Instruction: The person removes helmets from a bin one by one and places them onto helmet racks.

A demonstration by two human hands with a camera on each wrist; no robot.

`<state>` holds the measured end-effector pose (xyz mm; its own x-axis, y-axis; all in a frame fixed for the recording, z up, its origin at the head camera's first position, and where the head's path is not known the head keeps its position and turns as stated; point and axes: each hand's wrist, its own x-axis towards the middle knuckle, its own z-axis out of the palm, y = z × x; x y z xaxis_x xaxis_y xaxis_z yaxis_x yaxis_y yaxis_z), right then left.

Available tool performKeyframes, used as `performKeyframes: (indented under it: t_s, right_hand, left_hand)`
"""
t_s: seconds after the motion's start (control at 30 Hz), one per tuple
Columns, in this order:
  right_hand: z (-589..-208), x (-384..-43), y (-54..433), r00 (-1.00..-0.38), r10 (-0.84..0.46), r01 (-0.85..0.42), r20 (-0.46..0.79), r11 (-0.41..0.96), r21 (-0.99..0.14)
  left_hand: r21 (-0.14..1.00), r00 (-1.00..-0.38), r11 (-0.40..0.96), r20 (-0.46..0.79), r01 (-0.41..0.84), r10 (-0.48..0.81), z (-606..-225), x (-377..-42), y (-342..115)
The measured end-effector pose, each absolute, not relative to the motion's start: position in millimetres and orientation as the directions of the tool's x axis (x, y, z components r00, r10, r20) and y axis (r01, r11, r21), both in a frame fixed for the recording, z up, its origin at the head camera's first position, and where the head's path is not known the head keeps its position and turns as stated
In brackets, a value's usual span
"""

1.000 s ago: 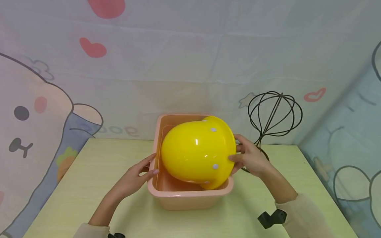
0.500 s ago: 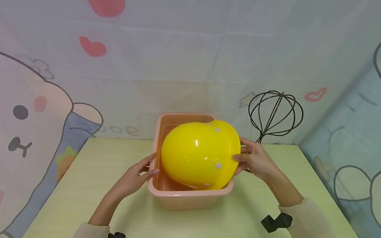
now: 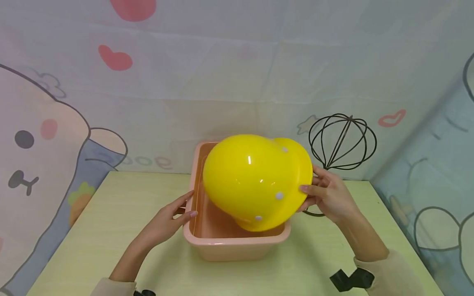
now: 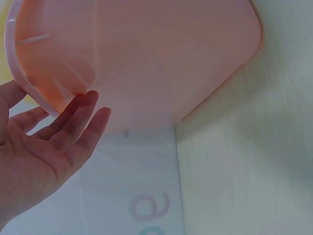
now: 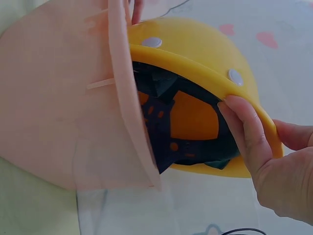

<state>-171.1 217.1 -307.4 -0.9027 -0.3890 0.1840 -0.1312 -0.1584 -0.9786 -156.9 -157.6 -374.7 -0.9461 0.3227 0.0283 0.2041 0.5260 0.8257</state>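
Note:
A glossy yellow hard hat with pale round studs lies tilted over the pink plastic basin, overlapping its right rim in the head view. My right hand pinches the hat's brim, thumb on the outer face and fingers inside. The right wrist view shows the dark inner harness of the hat. On the basin's left side, my left hand holds the rim between thumb and fingers, with several fingers spread along the outer wall.
Behind my right hand stands a black wire stand with a balloon-shaped top. The pale wooden table ends at a printed cloth backdrop. Black wrist devices sit at both sleeves.
The hard hat has risen and shifted right with my right hand, tilting further and uncovering more of the basin's inside. My left hand and the basin have stayed put.

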Motion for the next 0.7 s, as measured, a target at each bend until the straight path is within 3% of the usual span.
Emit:
performKeyframes:
  t_s: [0.23,0.7]
  right_hand:
    - [-294,-167,220,-0.919,-0.321,-0.162,0.227,-0.217,-0.963]
    - [-268,-170,237,-0.881,-0.265,-0.168,0.392,-0.599,-0.783]
  left_hand:
    - [0.820,-0.941,0.527,0.044,0.225,0.334,-378,-159,-158]
    - [0.815,-0.943,0.535,0.043,0.224,0.330,-377,-157,-158]
